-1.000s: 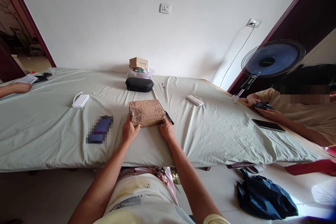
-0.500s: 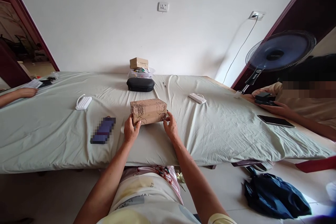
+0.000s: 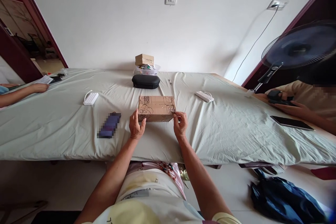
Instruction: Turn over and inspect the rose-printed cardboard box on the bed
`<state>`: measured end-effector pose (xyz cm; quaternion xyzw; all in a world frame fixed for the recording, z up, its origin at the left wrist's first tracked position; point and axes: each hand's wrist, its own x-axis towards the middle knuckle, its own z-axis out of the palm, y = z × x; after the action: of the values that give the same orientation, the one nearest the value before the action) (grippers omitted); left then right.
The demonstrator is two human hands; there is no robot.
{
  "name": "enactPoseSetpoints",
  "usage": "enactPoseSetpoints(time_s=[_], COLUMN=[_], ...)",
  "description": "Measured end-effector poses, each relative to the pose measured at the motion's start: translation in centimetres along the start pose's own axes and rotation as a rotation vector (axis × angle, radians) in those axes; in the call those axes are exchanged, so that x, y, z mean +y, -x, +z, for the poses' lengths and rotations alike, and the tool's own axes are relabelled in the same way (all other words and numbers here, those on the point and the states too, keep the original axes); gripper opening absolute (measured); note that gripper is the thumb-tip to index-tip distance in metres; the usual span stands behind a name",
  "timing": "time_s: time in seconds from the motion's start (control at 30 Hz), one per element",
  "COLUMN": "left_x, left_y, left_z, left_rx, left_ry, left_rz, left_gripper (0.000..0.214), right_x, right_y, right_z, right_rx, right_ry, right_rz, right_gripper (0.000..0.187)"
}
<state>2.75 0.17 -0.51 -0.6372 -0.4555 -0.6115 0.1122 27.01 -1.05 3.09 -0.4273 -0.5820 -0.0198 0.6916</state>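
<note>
A small brown cardboard box with dark scribbled lines on its sides sits in front of me on the cloth-covered table. My left hand grips its left end, thumb against the front face and fingers round the side. At the front right corner, my right hand pinches the box between thumb and forefinger; some of its fingertips are hidden. A blurred-out blue item lies left of my left hand.
Behind the box stand a black zip case, a clear plastic tub and another carton. White objects with straps flank it. A tablet and fan are right. People's hands show at both sides.
The box has turned so its front faces me more squarely. My right hand has shifted up along its right corner into a pinch. The camera view has swung slightly left.
</note>
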Motion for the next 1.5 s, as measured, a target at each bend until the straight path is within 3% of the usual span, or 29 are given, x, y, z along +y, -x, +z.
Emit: enactPoseSetpoints(time_s=[0.23, 0.6, 0.87, 1.07, 1.23, 1.37, 1.5], left_x=[-0.2, -0.2, -0.2, -0.2, -0.2, -0.3, 0.2], left_y=[0.0, 0.5, 0.5, 0.0, 0.0, 0.1, 0.3], left_z=[0.1, 0.3, 0.2, -0.2, 0.0, 0.2, 0.0], left_rx=[-0.191, -0.317, -0.319, -0.212, -0.234, -0.262, -0.244], left_ry=[-0.082, 0.017, 0.015, -0.011, 0.000, 0.042, 0.051], left_rz=[-0.032, -0.172, -0.194, -0.179, -0.194, -0.254, -0.260], left_gripper=[0.057, 0.073, 0.074, 0.067, 0.070, 0.077, 0.075], right_x=[0.4, 1.4, 1.4, 0.4, 0.0, -0.5, -1.6], right_y=[0.5, 1.1, 1.1, 1.0, 0.9, 1.2, 2.0], right_z=[0.9, 1.5, 1.2, 0.8, 0.9, 0.7, 1.1], right_rx=[-0.064, -0.212, -0.244, -0.184, -0.148, -0.234, -0.422], right_ry=[0.013, 0.102, 0.190, 0.138, 0.121, 0.067, -0.004], right_rz=[0.069, 0.094, 0.060, 0.027, 0.066, 0.000, -0.150], right_gripper=[0.024, 0.060, 0.066, 0.047, 0.050, 0.051, 0.048])
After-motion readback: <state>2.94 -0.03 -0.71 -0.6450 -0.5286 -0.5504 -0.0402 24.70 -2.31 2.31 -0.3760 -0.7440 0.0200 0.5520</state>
